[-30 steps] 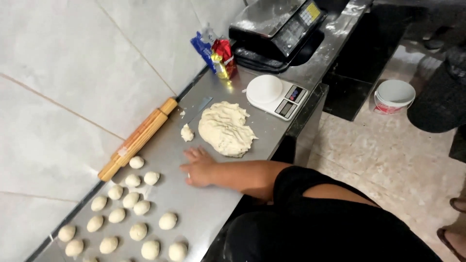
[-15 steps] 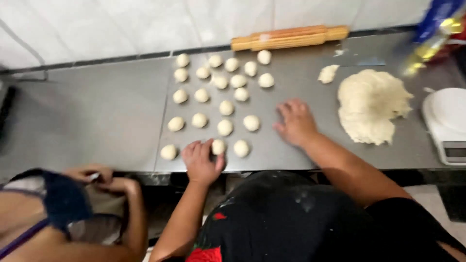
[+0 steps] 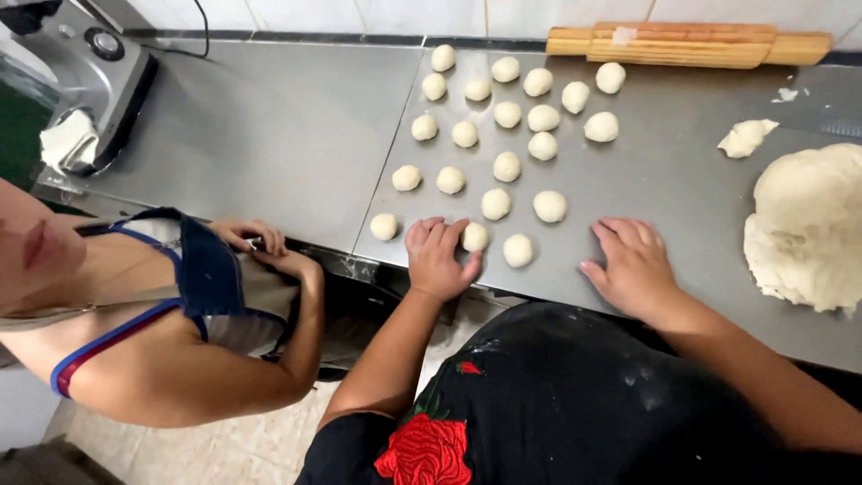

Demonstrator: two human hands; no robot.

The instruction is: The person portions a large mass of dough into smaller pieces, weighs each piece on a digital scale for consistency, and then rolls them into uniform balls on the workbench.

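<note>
Several small dough balls (image 3: 506, 165) lie in rows on a steel counter (image 3: 269, 135). My left hand (image 3: 438, 259) rests at the front edge with its fingers spread, touching one dough ball (image 3: 474, 236) at its fingertips. My right hand (image 3: 633, 267) lies flat and open on the bare steel, holding nothing. A large mound of dough (image 3: 808, 229) sits to the right of it, with a small torn piece (image 3: 745, 136) behind.
A wooden rolling pin (image 3: 687, 45) lies along the tiled back wall. A grey machine (image 3: 85, 85) stands at the far left. Another person in a blue-strapped apron (image 3: 202, 269) stands at my left, hands together at the counter's edge.
The view has swung left and down from the scale end to the dough balls. My left hand has come onto the counter beside a ball; my right hand stays flat.
</note>
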